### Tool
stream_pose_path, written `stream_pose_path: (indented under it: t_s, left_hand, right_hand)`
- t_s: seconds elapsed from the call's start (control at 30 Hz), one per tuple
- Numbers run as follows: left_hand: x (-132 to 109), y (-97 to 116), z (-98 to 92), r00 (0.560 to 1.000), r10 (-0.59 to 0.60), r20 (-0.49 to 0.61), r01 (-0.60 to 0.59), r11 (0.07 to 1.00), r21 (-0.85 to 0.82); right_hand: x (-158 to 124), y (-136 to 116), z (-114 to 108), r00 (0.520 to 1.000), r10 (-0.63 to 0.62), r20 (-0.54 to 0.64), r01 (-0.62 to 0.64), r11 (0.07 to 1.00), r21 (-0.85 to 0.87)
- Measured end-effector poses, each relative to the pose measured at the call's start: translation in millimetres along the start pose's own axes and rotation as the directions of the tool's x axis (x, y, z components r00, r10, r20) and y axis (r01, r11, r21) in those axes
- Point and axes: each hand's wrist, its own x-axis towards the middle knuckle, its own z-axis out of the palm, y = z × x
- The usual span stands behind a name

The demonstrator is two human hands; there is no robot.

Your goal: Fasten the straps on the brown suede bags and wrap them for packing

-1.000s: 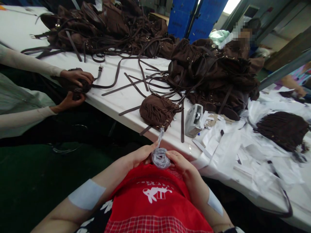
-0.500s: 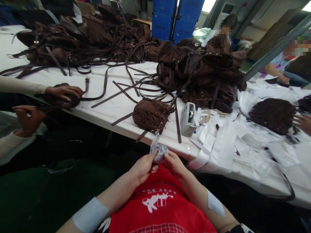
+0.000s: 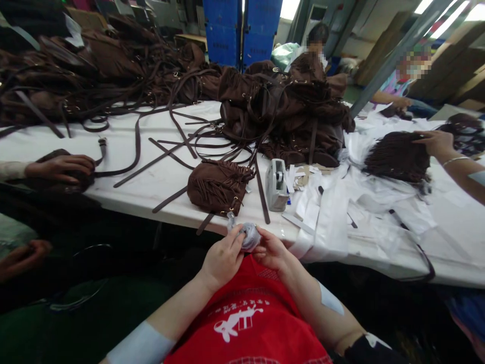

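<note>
Pinched between the fingers of my left hand (image 3: 223,255) and right hand (image 3: 272,250), a greyish plastic-wrapped coil (image 3: 250,236) sits just off the table's (image 3: 125,205) near edge, above my red apron (image 3: 238,308). I judge it light and soft, its film slick and apt to spring loose, so I'd hold it by opposite sides of the rim, lightly. Its loose tail (image 3: 231,220) reaches up to the brown fringed bag (image 3: 215,188); whether they join, I cannot tell. Right of that bag stands a grey dispenser (image 3: 277,186), and behind lies a heap of brown bags (image 3: 288,116). Compared with half a second ago, my left fingers lie further over the coil, and a co-worker's hand (image 3: 435,142), then at the picture's edge, now touches the farther fringed bag (image 3: 394,157).
</note>
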Motion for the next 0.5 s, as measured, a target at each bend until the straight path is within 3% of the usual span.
stream_pose_path:
  t_s: [0.13,0.23,0.37,0.5]
  left_hand:
    - [3,4,8.6,0.989,-0.114,0.097,0.118,0.992,-0.040]
    - [7,4,7.9,0.978,-0.178,0.105,0.188,0.978,-0.087]
    - [12,-3,4.7,0.977,-0.174,0.127,0.181,0.982,-0.045]
    - [17,-9,4.2,0.987,-0.121,0.102,0.124,0.992,-0.026]
  right_hand:
    - [3,-7,0,0.996,0.061,0.064,-0.060,0.998,-0.009]
    - [4,-14,-1,0.985,0.097,0.139,-0.096,0.995,-0.015]
    - [1,-22,2,0.956,0.208,0.205,-0.199,0.978,-0.068]
    - [-4,-27,12,0.963,0.196,0.184,-0.162,0.969,-0.186]
